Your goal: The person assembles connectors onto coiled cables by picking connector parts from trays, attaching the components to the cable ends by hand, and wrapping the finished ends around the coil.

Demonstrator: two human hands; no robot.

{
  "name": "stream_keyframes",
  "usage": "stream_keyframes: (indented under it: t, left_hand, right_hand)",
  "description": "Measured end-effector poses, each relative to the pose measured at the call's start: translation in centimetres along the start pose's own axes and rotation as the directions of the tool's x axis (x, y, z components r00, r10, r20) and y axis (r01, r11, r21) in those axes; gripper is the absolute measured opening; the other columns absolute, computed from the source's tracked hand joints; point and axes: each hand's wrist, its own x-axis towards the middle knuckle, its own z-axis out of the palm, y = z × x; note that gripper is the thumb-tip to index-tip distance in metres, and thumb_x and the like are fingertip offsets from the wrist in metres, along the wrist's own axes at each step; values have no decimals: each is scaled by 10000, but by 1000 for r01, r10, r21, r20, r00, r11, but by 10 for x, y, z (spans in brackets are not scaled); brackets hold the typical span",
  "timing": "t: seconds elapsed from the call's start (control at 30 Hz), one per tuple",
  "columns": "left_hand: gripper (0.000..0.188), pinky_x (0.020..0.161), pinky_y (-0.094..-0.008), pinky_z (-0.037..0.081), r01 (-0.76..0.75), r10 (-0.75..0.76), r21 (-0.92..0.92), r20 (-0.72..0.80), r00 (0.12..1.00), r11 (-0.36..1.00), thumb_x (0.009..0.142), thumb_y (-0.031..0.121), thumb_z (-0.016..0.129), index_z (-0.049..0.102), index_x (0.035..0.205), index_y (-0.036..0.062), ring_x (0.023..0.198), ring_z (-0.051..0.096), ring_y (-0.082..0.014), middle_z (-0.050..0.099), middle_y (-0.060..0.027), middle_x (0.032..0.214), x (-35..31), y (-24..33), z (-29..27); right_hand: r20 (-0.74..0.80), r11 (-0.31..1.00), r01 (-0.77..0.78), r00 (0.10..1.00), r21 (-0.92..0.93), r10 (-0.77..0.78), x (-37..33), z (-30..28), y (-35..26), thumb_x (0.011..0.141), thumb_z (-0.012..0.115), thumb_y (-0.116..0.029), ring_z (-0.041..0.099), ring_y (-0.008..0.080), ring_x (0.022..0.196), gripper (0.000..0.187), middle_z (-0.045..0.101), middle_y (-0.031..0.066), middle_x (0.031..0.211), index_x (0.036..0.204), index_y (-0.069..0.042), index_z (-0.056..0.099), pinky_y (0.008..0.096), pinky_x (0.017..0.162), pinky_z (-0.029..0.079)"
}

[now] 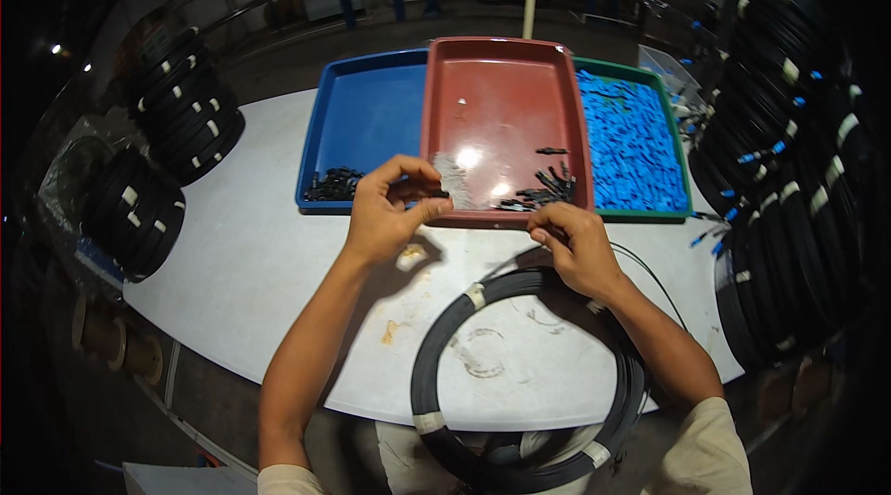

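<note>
My left hand is raised at the near edge of the red tray, thumb and fingertips pinching a small black part. To its right, my right hand is closed in a pinch beside the tray's near right corner. A thin black cable loops out by that hand, and its end between the fingers is hidden. Under my right forearm lies a coil of black cable, bound with pale tape and overhanging the table's near edge. Black connector parts and small clear pieces lie in the red tray.
A blue tray with small black parts stands left; a green tray of blue connectors stands right. Stacked black cable coils flank the white table, left and right. Wooden spools sit below left.
</note>
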Motion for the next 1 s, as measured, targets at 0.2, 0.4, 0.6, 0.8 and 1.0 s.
stream_keyframes:
  t: [0.2,0.4,0.6,0.8,1.0]
  left_hand:
    - [258,849,-272,580,33,-37,-71,-45,998,997,842,-18,782,698,1086,-28,934,715,-164,729,-111,1011,-35,-2,61]
    - [199,822,-291,600,111,-112,-24,-45,993,993,868,-10,758,704,1056,-44,940,737,-210,733,-135,999,-49,-10,80]
    - [161,770,-270,588,133,-136,-80,-35,990,988,887,6,739,718,1040,-41,918,731,-195,735,-128,968,-49,-14,84]
    - [129,751,-265,578,-33,28,137,40,999,990,856,-19,745,742,984,-37,855,713,-167,729,-128,979,-50,-15,72]
    - [116,673,-296,567,-157,121,490,104,987,857,820,50,762,768,929,11,776,728,-202,760,-116,896,-40,9,16]
  right_hand:
    - [-89,992,-29,995,124,41,-21,-8,17,888,655,-65,679,239,760,116,719,121,899,977,-18,712,338,686,514]
    - [-156,988,96,985,125,-76,-29,-9,20,886,656,-85,683,257,742,103,717,113,880,956,-34,712,351,671,513]
    - [-131,987,152,981,51,-144,-29,-6,19,862,665,-92,683,289,752,82,707,105,859,925,-59,705,373,672,517]
    - [-99,982,184,979,37,-179,-29,-3,18,849,660,-53,663,296,723,71,672,123,819,907,-25,690,371,654,503]
    - [-99,996,86,991,1,-85,-34,-2,18,866,641,-9,614,242,650,61,649,123,801,914,-3,679,320,593,463]
